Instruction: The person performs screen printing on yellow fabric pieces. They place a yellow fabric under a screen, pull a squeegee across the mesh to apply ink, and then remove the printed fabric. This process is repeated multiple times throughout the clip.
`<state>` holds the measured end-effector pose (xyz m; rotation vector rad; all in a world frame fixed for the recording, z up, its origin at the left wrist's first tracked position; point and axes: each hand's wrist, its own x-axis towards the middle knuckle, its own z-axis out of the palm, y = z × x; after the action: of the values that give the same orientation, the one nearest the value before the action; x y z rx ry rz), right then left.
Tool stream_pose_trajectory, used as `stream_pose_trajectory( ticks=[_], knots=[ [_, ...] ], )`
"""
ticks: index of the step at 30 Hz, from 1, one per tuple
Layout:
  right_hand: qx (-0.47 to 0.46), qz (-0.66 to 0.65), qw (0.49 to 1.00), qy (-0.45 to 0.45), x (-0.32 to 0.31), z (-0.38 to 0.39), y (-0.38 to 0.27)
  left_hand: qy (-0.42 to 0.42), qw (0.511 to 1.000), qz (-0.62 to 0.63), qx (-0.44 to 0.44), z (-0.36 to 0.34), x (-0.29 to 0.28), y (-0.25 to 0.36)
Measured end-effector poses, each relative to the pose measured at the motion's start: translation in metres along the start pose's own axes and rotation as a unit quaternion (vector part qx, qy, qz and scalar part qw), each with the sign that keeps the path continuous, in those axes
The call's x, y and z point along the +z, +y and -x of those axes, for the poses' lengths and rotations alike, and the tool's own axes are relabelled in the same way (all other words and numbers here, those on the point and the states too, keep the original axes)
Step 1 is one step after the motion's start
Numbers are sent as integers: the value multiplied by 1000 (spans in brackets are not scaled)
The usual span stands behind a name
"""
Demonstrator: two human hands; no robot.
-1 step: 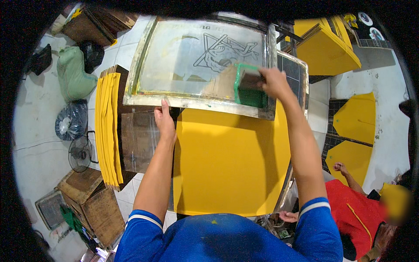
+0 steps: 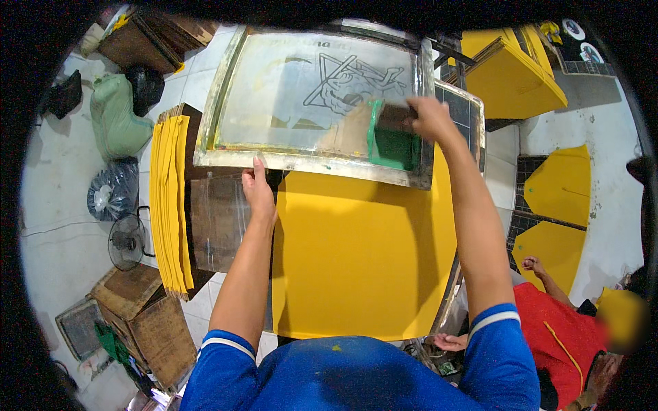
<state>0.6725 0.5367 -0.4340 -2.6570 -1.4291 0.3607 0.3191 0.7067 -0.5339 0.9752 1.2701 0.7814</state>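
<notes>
Toward twelve o'clock, steady the screen frame overlapping the far edge of the yellow panel, spread at five. Toward two, inside the frame, likely best to work the green ink in even strokes. At nine, left hand with thumb on the frame's near edge — fingers hidden, firmness impossible to tell. With the right hand, seemingly pinching the dark squeegee, press evenly.

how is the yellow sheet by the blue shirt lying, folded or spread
Spread: the yellow sheet lies broad and flat, its far edge hidden by the frame; cannot tell whether doubled.
</notes>
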Motion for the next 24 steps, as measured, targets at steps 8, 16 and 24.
stream_pose_trajectory(
  ticks=[8,16,24],
  knots=[
    [2,71,992,108,34,44,-18,-10,999,33,32,-2,0,-5],
    [-20,25,971,236,6,143,-62,-51,993,101,17,17,-8,42],
    [-64,110,844,520,-184,56,-45,-154,891,15,426,14,36,231]
  ],
)
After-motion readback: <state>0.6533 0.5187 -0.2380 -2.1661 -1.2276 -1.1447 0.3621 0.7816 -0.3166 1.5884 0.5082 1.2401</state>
